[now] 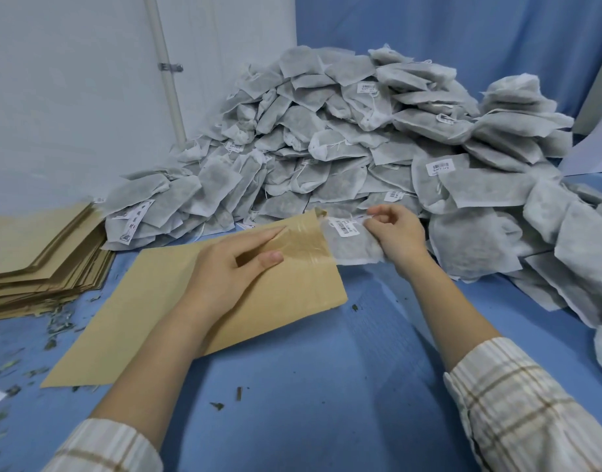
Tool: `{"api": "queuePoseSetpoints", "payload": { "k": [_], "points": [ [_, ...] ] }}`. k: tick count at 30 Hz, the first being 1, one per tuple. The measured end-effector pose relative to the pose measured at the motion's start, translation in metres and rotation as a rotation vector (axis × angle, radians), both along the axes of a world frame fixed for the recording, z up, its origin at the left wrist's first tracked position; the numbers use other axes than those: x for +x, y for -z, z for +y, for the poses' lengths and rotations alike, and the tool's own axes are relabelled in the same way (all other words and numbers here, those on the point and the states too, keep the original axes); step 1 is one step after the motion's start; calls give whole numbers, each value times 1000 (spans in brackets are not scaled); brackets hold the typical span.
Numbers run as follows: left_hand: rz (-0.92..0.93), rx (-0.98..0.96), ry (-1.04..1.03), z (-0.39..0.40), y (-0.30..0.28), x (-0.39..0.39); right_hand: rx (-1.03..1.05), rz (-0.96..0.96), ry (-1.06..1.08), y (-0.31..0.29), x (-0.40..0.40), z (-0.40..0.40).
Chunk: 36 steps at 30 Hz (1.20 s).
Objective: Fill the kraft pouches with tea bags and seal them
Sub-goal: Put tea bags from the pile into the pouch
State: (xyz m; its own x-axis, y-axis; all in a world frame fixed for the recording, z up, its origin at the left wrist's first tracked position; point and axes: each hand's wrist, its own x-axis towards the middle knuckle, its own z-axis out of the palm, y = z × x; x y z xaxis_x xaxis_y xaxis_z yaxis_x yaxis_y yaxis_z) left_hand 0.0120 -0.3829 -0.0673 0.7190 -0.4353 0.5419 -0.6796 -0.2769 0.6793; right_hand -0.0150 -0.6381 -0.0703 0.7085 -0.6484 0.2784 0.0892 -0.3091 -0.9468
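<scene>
A flat kraft pouch (177,301) lies on the blue cloth with its open mouth facing right. My left hand (231,264) holds that mouth open, the fingers inside the clear inner flap and the thumb on top of the paper. My right hand (394,233) grips a grey tea bag (352,245) with a white barcode label, its left end at the pouch mouth. Behind them rises a big heap of tea bags (343,137).
A stack of empty kraft pouches (44,253) sits at the left edge. More tea bags (565,253) spill along the right side. Loose tea crumbs (54,332) lie scattered on the blue cloth (326,386). A white wall with a pipe (166,69) stands behind.
</scene>
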Motion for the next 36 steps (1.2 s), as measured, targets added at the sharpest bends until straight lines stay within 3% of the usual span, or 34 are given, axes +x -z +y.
{"api": "queuePoseSetpoints", "payload": {
  "k": [4, 9, 13, 15, 19, 24, 27, 30, 33, 36],
  "points": [
    [-17, 25, -3, -1, -1, -2, -212, -52, 80, -8, 2, 16],
    [-37, 25, -49, -3, 1, -2, -388, 59, -111, -17, 7, 44],
    [-85, -3, -113, -2, 1, -2, 75, 173, -704, -25, -2, 44],
    [-83, -53, -147, 0, -1, -1, 189, 203, -837, -24, -5, 39],
    [-51, -55, -102, -6, -2, -6, -24, 229, -605, -24, -4, 61],
    [-40, -17, -45, -17, 2, -15, 42, 505, -581, -18, -10, 76],
    [-68, 54, -75, -22, 4, -18, -58, 317, -538, -20, -21, 64],
    [-178, 100, -109, -31, 4, -25, -173, 172, -281, -14, -32, 31],
    [-179, 88, -145, -46, 5, -32, -638, 233, 114, -1, -52, -10],
    [-92, 40, -207, -63, 7, -39, -823, 293, 438, 9, -67, -45]
  ]
}}
